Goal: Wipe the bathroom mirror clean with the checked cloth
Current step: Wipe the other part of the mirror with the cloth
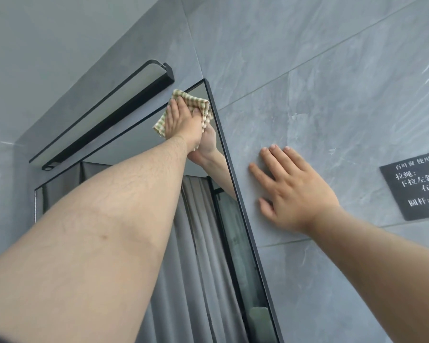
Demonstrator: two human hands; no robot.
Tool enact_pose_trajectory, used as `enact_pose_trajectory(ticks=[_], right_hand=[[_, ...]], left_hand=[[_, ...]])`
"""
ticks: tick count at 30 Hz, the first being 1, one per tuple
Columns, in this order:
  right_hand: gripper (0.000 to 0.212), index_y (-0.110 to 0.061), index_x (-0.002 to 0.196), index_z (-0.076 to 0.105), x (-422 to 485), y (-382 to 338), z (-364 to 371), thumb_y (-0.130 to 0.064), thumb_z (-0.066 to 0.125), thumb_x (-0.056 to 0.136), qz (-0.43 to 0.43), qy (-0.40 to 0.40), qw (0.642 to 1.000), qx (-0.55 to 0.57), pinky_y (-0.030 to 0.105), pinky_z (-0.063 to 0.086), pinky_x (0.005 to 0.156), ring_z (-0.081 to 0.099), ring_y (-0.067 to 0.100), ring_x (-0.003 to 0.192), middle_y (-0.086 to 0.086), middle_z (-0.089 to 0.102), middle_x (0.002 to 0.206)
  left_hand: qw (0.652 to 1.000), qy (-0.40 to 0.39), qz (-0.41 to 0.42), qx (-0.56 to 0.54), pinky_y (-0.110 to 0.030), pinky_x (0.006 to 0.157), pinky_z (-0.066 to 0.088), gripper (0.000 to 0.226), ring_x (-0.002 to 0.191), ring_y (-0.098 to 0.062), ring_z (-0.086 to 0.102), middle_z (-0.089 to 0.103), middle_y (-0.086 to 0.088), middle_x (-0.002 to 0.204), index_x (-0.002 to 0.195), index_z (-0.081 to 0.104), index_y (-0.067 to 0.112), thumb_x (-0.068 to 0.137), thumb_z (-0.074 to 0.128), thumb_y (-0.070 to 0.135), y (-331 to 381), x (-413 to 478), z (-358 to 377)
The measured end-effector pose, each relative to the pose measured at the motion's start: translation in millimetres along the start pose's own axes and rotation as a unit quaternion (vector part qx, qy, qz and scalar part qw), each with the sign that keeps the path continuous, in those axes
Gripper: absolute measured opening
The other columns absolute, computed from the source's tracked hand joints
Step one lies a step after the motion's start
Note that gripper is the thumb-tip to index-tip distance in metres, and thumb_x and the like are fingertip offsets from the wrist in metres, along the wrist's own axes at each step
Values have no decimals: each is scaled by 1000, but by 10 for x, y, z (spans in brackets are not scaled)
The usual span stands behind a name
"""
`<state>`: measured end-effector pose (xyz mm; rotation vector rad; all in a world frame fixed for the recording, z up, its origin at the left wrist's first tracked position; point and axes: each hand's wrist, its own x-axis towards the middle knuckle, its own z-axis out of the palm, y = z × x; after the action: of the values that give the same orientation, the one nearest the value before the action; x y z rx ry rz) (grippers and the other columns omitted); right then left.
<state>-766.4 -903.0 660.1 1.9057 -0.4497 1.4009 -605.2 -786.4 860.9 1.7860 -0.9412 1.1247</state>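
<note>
Left hand is pressing the checked cloth with straight fingers into the top right corner of the bathroom mirror, right hand is bracing, fingers spread, on the tiled wall; wiping is under way, next probably sweeping down the glass

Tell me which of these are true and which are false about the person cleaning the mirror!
1. The left hand presses the checked cloth against the mirror. True.
2. The cloth is down at the bottom of the mirror. False: it is up near the top right corner.
3. The right hand lies flat on the grey wall beside the mirror. True.
4. The right hand holds a spray bottle. False: it holds nothing.
5. A black lamp bar sits above the mirror. True.
</note>
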Motion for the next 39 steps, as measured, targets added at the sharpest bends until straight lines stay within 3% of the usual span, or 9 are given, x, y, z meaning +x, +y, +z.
enact_pose_trajectory(ticks=[6,14,19,23,24,27,29,33,39], right_hand=[[71,-6,139,54,6,1,2,-47,40,82,1,-9,1000,-11,55,27,117,42,45,136,31,44,145],[72,-6,138,55,16,0,-3,-49,45,81,2,-20,1000,-18,55,29,116,43,45,134,31,46,144],[70,-6,135,57,-5,9,-14,-50,46,82,1,-30,999,-15,55,30,115,46,45,132,31,49,140],[62,-3,107,63,253,-181,-114,-57,36,89,59,3,998,30,54,37,104,56,43,100,25,60,105],[65,-3,110,61,360,-243,-132,-58,32,92,67,12,996,53,54,37,104,55,40,94,21,59,101],[75,-1,145,42,550,-368,-56,-55,21,97,81,19,993,83,56,26,115,50,38,118,18,53,135],[72,-2,149,38,540,-399,61,-50,20,99,76,18,995,60,58,21,117,43,39,130,17,47,145],[64,-5,148,42,518,-416,161,-44,23,101,51,35,998,28,61,22,115,43,42,129,17,50,142],[58,-3,145,45,506,-412,199,-30,29,96,55,71,995,30,61,25,113,46,43,125,18,52,138]], left_hand=[[998,8,-58,-5,-35,124,-8,65,154,-16,-8,-10,-2,168,159,-5,14,106,22,41,-531,-66,50],[999,15,39,13,-31,123,-11,66,153,-15,-11,-12,-3,167,159,-6,13,107,25,39,-394,-461,242],[999,5,46,16,-33,123,-12,66,153,-15,-13,-13,-2,167,159,-7,14,107,26,38,-371,-515,246],[999,-15,40,25,-34,123,-11,66,152,-14,-15,-16,-1,167,158,-10,16,107,24,39,-355,-533,186],[999,-22,39,22,-34,124,-11,66,152,-13,-16,-17,0,167,158,-10,16,107,24,40,-358,-537,171],[999,-24,47,8,-33,123,-13,65,152,-12,-17,-17,2,166,159,-10,19,107,24,40,-383,-540,167],[998,-22,61,3,-32,123,-13,65,152,-11,-16,-16,3,167,159,-9,20,107,24,40,-428,-520,171],[997,-11,76,0,-32,123,-12,64,152,-10,-14,-14,5,167,159,-6,22,107,26,39,-614,-389,149],[1000,15,7,-13,-32,123,-11,63,153,-10,-11,-11,4,168,159,-5,20,107,24,40,-945,-153,74]])
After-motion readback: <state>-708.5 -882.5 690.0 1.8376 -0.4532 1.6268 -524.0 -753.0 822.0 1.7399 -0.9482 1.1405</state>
